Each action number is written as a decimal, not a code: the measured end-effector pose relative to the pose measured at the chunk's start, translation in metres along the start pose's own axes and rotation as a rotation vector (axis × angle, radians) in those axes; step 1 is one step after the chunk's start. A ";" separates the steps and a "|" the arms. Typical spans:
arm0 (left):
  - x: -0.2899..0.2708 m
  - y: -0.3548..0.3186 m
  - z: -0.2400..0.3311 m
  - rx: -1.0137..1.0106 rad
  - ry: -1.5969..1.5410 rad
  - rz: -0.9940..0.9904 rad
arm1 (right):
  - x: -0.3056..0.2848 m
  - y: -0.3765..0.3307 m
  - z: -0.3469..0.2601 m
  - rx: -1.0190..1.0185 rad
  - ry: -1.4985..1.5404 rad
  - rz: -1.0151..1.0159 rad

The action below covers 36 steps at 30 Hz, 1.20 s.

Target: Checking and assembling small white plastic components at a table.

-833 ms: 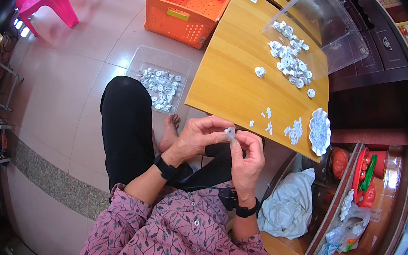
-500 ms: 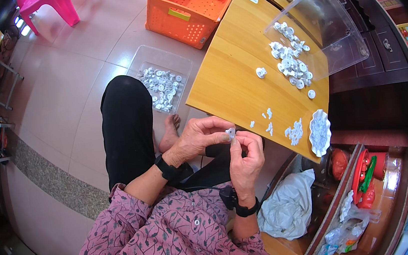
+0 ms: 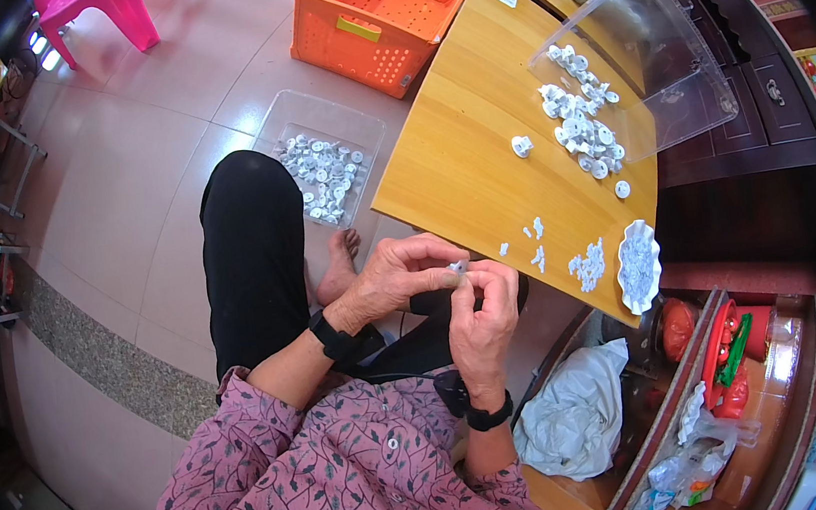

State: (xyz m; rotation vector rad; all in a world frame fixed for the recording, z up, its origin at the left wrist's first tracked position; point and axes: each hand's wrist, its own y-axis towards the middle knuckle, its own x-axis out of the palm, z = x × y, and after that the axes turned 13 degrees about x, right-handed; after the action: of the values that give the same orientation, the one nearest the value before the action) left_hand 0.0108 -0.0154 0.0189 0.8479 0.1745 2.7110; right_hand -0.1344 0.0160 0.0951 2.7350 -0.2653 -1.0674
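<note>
A small white plastic part [image 3: 457,268] is pinched between the thumb and forefinger of my left hand [image 3: 400,274], just off the table's near edge. Close against it, the thumb and fingers of my right hand [image 3: 485,327] are pressed together, and whatever they grip is hidden. On the yellow wooden table [image 3: 460,138] lies a heap of round white plastic parts [image 3: 582,124], with a single one [image 3: 522,146] apart to the left. Nearer me are tiny white pieces [image 3: 588,267] in a loose pile, beside a scalloped white dish [image 3: 625,276] full of more such pieces.
On the floor by my leg stands a clear plastic tray [image 3: 371,123] holding many round white parts. An orange crate [image 3: 356,59] sits behind it. A clear bin [image 3: 694,112] lies tipped at the table's right. Below right are an open drawer [image 3: 788,413] and a white bag [image 3: 577,412].
My right hand has shifted slightly left and its fingers have drawn together beside the white plastic part, which now shows less. My left hand stays nearly in place.
</note>
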 end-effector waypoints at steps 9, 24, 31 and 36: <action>0.001 0.000 0.001 -0.004 -0.062 0.011 | -0.005 -0.002 0.012 0.229 0.240 -0.092; -0.005 0.000 0.013 -0.006 -0.008 0.000 | 0.006 -0.003 0.013 0.283 0.325 -0.095; -0.024 0.002 0.042 0.111 -0.016 0.344 | 0.005 -0.004 0.012 0.297 0.216 -0.083; -0.043 0.009 0.047 0.264 -0.051 0.642 | -0.003 0.001 0.025 0.178 0.019 0.077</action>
State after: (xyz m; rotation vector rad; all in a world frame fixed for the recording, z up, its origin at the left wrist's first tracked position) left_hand 0.0688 -0.0356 0.0361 1.2200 0.2966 3.3020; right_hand -0.1535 0.0126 0.0797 2.8620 -0.4809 -1.0442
